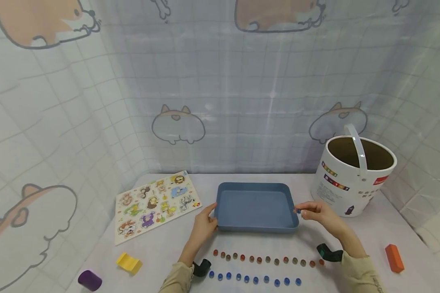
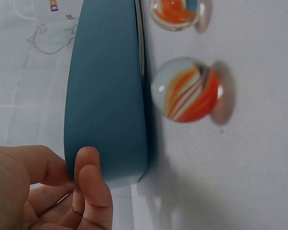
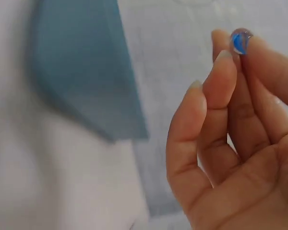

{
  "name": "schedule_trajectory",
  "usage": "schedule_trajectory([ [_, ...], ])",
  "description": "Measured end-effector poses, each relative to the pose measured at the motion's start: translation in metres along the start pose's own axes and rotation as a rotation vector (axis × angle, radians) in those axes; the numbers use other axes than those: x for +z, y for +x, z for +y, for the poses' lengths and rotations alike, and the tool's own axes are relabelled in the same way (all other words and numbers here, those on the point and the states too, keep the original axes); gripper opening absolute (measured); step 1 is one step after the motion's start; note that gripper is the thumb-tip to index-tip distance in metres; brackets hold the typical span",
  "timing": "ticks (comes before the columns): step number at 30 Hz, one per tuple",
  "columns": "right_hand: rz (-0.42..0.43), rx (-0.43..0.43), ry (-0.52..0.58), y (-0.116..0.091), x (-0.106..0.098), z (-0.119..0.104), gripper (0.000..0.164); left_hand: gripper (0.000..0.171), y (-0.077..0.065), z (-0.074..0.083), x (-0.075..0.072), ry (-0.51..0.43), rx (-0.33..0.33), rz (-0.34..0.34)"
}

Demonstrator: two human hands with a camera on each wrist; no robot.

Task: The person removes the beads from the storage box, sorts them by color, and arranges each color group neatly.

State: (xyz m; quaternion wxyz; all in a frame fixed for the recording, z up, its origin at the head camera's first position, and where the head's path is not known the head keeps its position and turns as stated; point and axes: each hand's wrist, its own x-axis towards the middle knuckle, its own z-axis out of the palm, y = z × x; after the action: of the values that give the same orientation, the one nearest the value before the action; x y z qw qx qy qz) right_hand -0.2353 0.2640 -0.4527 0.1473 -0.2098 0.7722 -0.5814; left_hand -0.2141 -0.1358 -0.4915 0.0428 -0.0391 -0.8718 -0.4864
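Observation:
A blue-grey rectangular tray (image 1: 256,207) sits in the middle of the table. My left hand (image 1: 204,221) grips its left side, and the left wrist view shows the fingers (image 2: 93,187) bent at the corner of the tray wall. Just off the tray's right edge, my right hand (image 1: 317,213) pinches a clear marble with a blue swirl (image 3: 240,41) between thumb and fingertips. In front of the tray runs a row of orange-red swirled marbles (image 1: 259,260). A second row, of blue marbles (image 1: 255,280), lies nearer to me.
An animal puzzle board (image 1: 157,205) lies at left, with a yellow block (image 1: 129,263) and a purple cylinder (image 1: 90,280) in front of it. To the right stand a white bucket (image 1: 337,191) with a handle and an orange block (image 1: 394,258). A patterned curtain (image 1: 242,101) hangs behind.

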Motion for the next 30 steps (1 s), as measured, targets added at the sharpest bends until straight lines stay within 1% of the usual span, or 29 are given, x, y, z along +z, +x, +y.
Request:
schedule_trajectory([
  [4, -0.008, 0.071, 0.000, -0.022, -0.004, 0.006, 0.038, 0.058, -0.001, -0.001, -0.003, 0.007, -0.002, 0.011],
  [7, -0.005, 0.127, -0.013, -0.032, -0.007, 0.009, 0.039, 0.058, -0.001, -0.001, -0.003, 0.006, -0.007, 0.008],
  [10, -0.002, 0.190, -0.002, -0.042, -0.007, 0.014, 0.039, 0.058, -0.001, -0.001, -0.003, 0.012, -0.005, -0.005],
  [12, -0.013, 0.207, 0.012, -0.049, -0.005, 0.019, 0.038, 0.058, -0.001, -0.001, -0.003, 0.013, -0.011, -0.007],
  [14, -0.034, 0.200, 0.031, -0.057, -0.001, 0.024, 0.036, 0.058, -0.001, -0.001, -0.003, 0.013, -0.017, -0.005],
  [16, -0.075, 0.179, 0.039, -0.063, 0.003, 0.028, 0.030, 0.058, -0.001, 0.000, -0.003, 0.011, -0.020, -0.001],
  [18, -0.129, 0.125, 0.034, -0.067, 0.009, 0.030, 0.024, 0.058, -0.001, 0.000, -0.003, 0.010, -0.023, 0.001],
  [21, -0.194, 0.045, -0.023, -0.069, 0.020, 0.027, 0.017, 0.058, -0.001, 0.001, -0.003, 0.011, -0.020, 0.002],
  [24, -0.234, -0.036, -0.088, -0.068, 0.031, 0.019, 0.015, 0.058, 0.000, 0.002, -0.003, 0.009, -0.016, 0.001],
  [28, -0.265, -0.053, -0.164, -0.069, 0.044, 0.005, 0.014, 0.058, 0.001, 0.002, -0.002, 0.009, -0.016, 0.002],
  [30, -0.255, -0.017, -0.213, -0.071, 0.050, 0.000, 0.014, 0.058, 0.001, 0.002, -0.002, 0.008, -0.015, 0.000],
])
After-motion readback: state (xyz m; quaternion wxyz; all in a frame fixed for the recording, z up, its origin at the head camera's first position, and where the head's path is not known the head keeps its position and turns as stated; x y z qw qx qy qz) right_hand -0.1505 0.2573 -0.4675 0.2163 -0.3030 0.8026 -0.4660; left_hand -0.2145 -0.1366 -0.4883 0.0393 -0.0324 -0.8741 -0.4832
